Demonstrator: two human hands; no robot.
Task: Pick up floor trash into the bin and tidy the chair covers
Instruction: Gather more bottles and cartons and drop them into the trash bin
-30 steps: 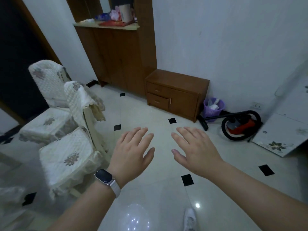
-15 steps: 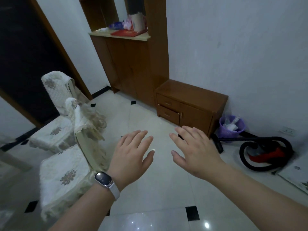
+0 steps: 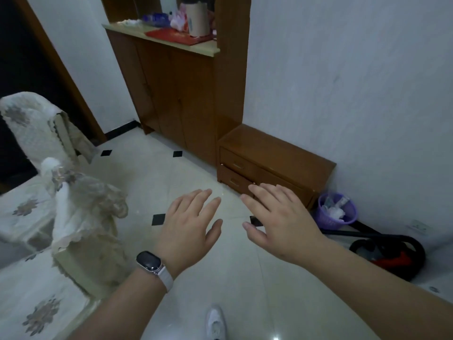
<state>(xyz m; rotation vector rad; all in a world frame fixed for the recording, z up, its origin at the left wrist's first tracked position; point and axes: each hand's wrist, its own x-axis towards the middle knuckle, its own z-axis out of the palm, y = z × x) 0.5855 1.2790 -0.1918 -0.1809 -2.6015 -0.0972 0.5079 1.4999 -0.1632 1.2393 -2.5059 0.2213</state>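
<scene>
My left hand, a watch on its wrist, and my right hand are held out flat over the tiled floor, fingers spread and empty. A small purple bin holding white trash stands at the right by the wall. On the left are chairs with cream lace covers: the near chair's back cover hangs bunched and crooked, and the far chair's cover drapes over its back. The near seat cover lies at the lower left. I see no loose trash on the floor.
A low wooden drawer cabinet stands against the wall beyond my hands, with a tall wooden cupboard behind it. A red and black vacuum cleaner lies right of the bin. My white shoe shows at the bottom.
The view has swung up and moved closer to the cabinets and chairs. Both hands stay held out flat and empty in front of me.
</scene>
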